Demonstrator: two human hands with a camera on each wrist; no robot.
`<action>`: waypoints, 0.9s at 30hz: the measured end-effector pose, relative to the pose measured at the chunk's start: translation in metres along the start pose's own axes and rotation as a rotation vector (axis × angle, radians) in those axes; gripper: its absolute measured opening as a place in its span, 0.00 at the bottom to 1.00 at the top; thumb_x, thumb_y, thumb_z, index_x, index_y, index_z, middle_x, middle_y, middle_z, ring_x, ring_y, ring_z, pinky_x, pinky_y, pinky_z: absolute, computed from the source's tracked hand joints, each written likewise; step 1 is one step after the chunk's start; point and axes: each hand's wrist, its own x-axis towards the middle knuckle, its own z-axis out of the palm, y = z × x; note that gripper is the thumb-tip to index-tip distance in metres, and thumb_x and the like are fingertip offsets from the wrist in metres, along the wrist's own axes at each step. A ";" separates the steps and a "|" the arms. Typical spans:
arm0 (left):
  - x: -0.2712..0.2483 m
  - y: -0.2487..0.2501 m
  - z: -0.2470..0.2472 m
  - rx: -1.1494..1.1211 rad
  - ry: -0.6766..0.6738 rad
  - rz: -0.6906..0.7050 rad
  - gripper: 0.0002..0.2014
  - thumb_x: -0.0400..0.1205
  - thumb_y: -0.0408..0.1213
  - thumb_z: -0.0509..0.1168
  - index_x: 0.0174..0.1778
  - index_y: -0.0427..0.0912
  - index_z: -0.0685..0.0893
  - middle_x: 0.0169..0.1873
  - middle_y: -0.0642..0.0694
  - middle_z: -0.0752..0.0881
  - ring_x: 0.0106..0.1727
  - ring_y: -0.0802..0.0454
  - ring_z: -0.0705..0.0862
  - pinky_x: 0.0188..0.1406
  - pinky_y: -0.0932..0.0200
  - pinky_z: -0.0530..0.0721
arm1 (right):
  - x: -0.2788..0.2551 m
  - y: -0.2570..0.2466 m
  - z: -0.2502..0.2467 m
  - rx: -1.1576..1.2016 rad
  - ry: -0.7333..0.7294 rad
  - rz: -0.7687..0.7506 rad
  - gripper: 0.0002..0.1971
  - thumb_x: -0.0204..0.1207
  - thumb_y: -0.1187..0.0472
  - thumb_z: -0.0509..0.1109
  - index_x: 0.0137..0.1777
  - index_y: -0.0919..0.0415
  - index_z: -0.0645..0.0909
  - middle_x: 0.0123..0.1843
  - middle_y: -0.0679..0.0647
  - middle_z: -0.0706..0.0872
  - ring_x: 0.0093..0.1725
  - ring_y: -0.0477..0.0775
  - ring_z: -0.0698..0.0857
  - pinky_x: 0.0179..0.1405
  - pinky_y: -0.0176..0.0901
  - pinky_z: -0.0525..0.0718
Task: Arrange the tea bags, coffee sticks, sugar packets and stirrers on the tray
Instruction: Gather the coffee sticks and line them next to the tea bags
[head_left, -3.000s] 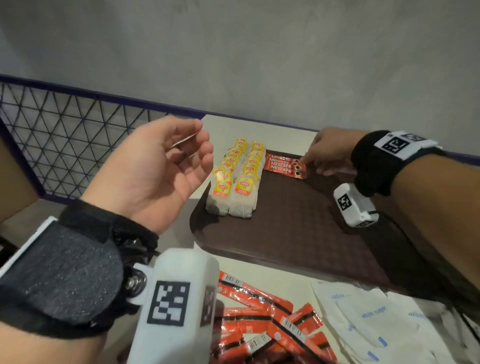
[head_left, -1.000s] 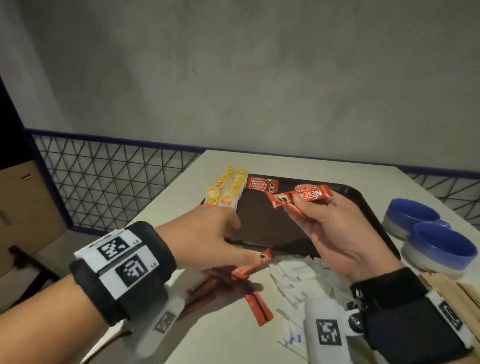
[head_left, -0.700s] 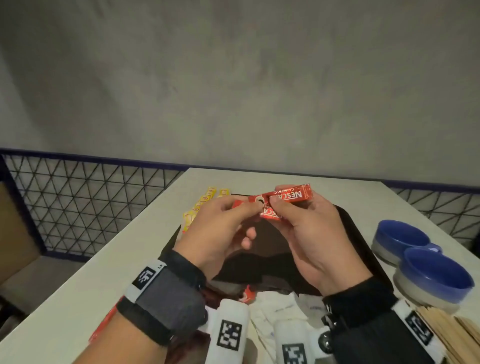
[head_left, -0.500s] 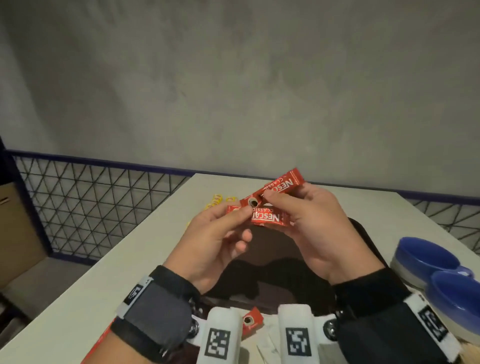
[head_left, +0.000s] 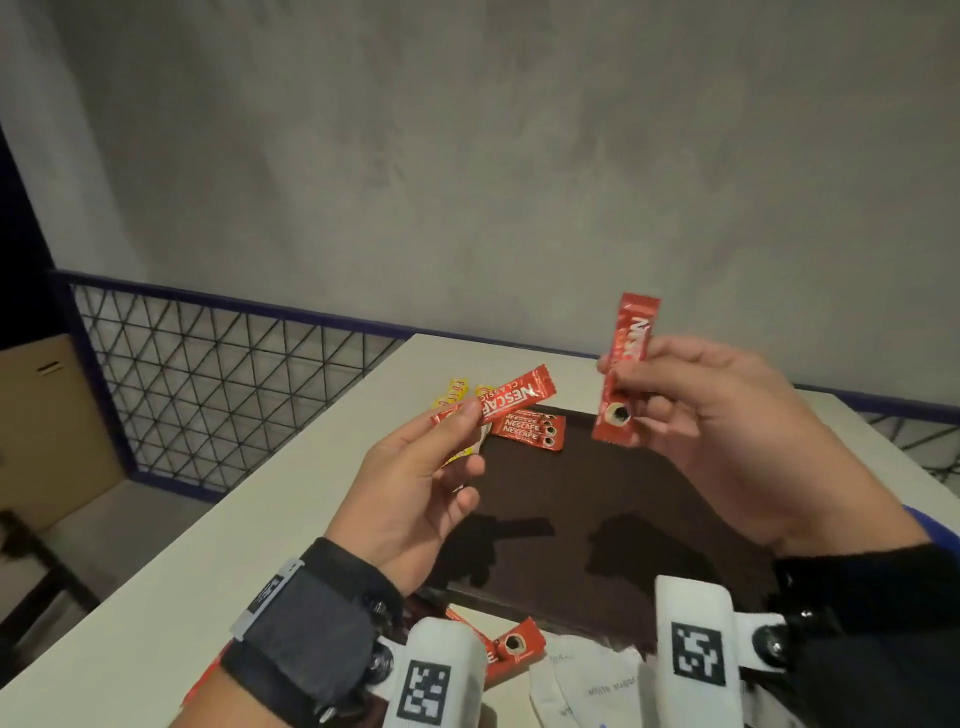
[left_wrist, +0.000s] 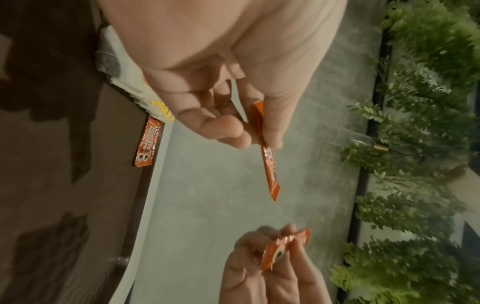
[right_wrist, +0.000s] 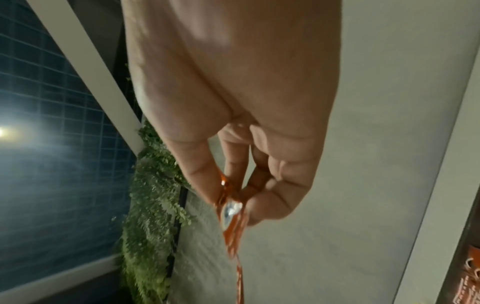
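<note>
Each hand holds one red coffee stick above the dark brown tray (head_left: 597, 499). My left hand (head_left: 467, 415) pinches a stick (head_left: 506, 399) by its end, so it slants up to the right. My right hand (head_left: 623, 382) pinches the other stick (head_left: 626, 364) nearly upright. In the left wrist view the left hand's stick (left_wrist: 270, 170) juts past the thumb. In the right wrist view the right hand's stick (right_wrist: 232, 226) is blurred. Coffee sticks (head_left: 527, 428) lie side by side at the tray's far left, next to yellow-tagged tea bags (head_left: 457, 395).
Loose coffee sticks (head_left: 511, 644) and white sugar packets (head_left: 597, 680) lie on the white table in front of the tray. A wire-mesh railing (head_left: 208, 384) runs along the table's left and far sides. A grey wall stands behind.
The hands held two sticks together in front of me. They have since drawn apart, one stick in each, and the right hand's stick has turned upright.
</note>
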 end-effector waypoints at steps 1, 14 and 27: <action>-0.001 0.000 0.001 0.005 0.004 -0.002 0.13 0.74 0.42 0.78 0.54 0.45 0.94 0.43 0.47 0.92 0.31 0.58 0.84 0.18 0.68 0.77 | -0.002 0.001 0.005 -0.052 -0.056 0.011 0.05 0.81 0.70 0.70 0.48 0.67 0.88 0.42 0.60 0.93 0.39 0.53 0.90 0.39 0.46 0.86; -0.015 -0.004 0.007 0.262 -0.167 0.082 0.08 0.78 0.43 0.75 0.49 0.47 0.96 0.44 0.45 0.93 0.44 0.55 0.88 0.34 0.60 0.84 | -0.004 0.016 0.029 -0.382 -0.057 -0.105 0.02 0.80 0.59 0.76 0.47 0.55 0.90 0.46 0.48 0.95 0.44 0.50 0.93 0.36 0.41 0.85; -0.018 0.002 0.005 0.293 -0.256 0.063 0.16 0.80 0.50 0.72 0.54 0.41 0.92 0.44 0.38 0.92 0.37 0.48 0.88 0.32 0.60 0.86 | -0.003 0.018 0.021 -0.338 -0.205 -0.084 0.16 0.71 0.73 0.81 0.56 0.60 0.85 0.46 0.59 0.94 0.40 0.56 0.92 0.40 0.48 0.91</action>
